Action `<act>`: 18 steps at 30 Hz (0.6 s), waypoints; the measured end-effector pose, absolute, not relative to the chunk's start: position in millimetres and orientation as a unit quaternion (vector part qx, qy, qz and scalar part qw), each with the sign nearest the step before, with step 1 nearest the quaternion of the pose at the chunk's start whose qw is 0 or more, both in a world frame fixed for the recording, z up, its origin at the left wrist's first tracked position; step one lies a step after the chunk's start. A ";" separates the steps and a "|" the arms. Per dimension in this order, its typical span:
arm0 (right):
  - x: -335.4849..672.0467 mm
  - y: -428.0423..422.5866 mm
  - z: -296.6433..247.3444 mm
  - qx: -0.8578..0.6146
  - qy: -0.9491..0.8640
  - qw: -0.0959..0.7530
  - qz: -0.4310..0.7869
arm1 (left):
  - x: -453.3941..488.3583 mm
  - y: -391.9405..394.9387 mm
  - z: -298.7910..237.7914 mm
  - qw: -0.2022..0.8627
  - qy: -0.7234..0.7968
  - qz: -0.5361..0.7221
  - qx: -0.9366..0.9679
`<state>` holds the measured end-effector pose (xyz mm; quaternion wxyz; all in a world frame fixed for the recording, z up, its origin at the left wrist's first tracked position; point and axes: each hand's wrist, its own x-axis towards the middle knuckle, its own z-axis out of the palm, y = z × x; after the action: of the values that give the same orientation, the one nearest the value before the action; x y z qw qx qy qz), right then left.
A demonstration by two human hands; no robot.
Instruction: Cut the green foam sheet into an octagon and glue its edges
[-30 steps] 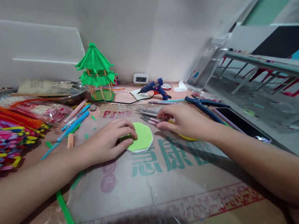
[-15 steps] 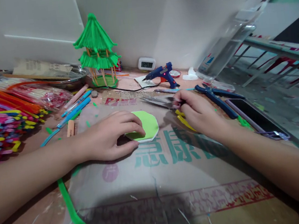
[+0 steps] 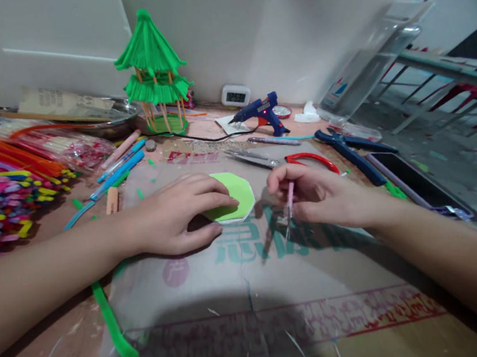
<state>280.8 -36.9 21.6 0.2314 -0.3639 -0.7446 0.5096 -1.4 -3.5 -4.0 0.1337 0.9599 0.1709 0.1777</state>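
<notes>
My left hand [image 3: 182, 211] rests palm down, its fingers stretched over a light green many-sided piece [image 3: 243, 196] with a white edge. Its fingertips touch the green face, and the thumb lies apart near the lower edge. To the right, my right hand [image 3: 323, 194] is closed in a pinch on a thin pinkish stick with a narrow pointed tip [image 3: 290, 195], pointing down; its kind is unclear. Just behind that hand lie red-handled scissors [image 3: 314, 159], blades toward the left, partly hidden by the fingers.
A printed sheet [image 3: 210, 298] covers the table. Behind stand a green-roofed model tower [image 3: 148, 50], a clock [image 3: 236, 95] and a blue glue gun [image 3: 263, 112]. Fuzzy craft stems [image 3: 2, 201] pile up at left. Blue-handled pliers [image 3: 349, 156] and a phone [image 3: 413, 183] lie at right.
My right hand has left the scissors, which now lie on the sheet, and has come slightly nearer with the pinkish stick showing in its fingers. My left hand stays on the green piece.
</notes>
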 end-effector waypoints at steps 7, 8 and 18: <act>272.7 -47.1 13.2 -0.360 -0.855 0.282 0.243 | -1.1 -2.1 -1.8 0.144 0.161 0.191 0.958; 270.2 -48.5 10.1 -0.350 -0.866 0.290 0.208 | -0.7 -2.3 -1.8 0.141 0.161 0.189 0.958; 266.2 -44.5 -5.4 -0.312 -0.912 0.249 0.092 | -1.4 -4.0 -1.6 0.125 0.159 0.187 0.961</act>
<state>266.2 -44.5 -5.4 0.2490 -0.3116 -0.9123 0.0924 -1.4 -4.0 -1.6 0.1248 0.9614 0.1589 0.1869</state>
